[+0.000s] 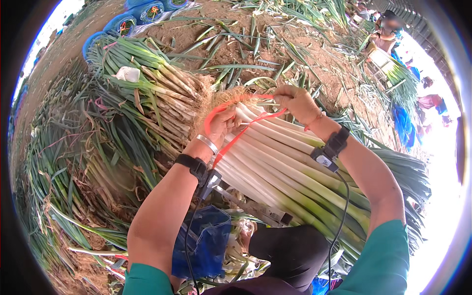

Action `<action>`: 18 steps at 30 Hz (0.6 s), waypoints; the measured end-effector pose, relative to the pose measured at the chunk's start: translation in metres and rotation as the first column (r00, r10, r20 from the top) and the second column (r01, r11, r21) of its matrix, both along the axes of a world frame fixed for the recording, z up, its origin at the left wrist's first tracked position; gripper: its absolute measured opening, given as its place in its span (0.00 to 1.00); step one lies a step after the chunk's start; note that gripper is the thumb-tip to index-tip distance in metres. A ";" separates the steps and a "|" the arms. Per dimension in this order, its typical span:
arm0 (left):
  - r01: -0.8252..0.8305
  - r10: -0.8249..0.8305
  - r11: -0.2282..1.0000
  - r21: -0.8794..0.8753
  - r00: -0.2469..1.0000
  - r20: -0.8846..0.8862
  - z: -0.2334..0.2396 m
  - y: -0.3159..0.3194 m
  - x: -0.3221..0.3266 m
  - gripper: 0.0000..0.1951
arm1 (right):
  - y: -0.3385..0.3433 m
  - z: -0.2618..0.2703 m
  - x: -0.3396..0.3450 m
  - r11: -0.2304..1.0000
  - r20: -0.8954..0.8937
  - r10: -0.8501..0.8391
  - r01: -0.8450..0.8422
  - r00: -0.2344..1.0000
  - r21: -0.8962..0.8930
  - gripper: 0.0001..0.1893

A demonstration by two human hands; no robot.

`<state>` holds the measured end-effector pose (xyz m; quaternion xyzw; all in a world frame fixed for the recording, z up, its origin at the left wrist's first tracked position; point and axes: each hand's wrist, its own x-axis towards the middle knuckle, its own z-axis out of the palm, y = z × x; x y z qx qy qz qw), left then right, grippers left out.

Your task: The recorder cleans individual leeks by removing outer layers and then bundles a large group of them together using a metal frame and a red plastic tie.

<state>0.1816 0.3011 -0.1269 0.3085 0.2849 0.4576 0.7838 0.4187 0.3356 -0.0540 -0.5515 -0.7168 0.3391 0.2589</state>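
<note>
Before me lies a thick bundle of trimmed long green onions (273, 158), white stalks toward the left and dark green leaves to the right. A red plastic tie strip (236, 142) runs over the white stalks near the root end. My right hand (298, 105) pinches the strip between thumb and fingers above the far side of the bundle. My left hand (221, 125) rests by the roots (236, 96), with the strip looped over it and its fingers curled at the strip. The underside of the bundle is hidden.
Untrimmed onions with soil on them (169, 84) are heaped at the left. Blue net sacks (125, 24) stand at the top left. Loose leaves (236, 44) litter the bare soil. A person (387, 33) sits at the far right by another onion bundle (400, 75). Blue netting (206, 239) lies near my knee.
</note>
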 end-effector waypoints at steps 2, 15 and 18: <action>-0.057 0.058 0.997 -0.056 0.998 0.012 0.002 -0.002 0.001 0.08 | 0.014 -0.011 0.013 0.965 -0.099 -0.191 0.168 0.977 -0.200 0.08; 0.041 -0.035 0.993 -0.107 0.998 0.056 -0.001 0.005 -0.013 0.09 | -0.026 -0.008 -0.032 0.870 0.177 0.490 -0.489 0.853 -0.052 0.09; 0.009 -0.006 0.983 -0.183 1.000 0.017 0.000 0.005 -0.012 0.08 | -0.036 -0.020 -0.050 0.605 0.576 0.510 -0.743 0.638 0.288 0.05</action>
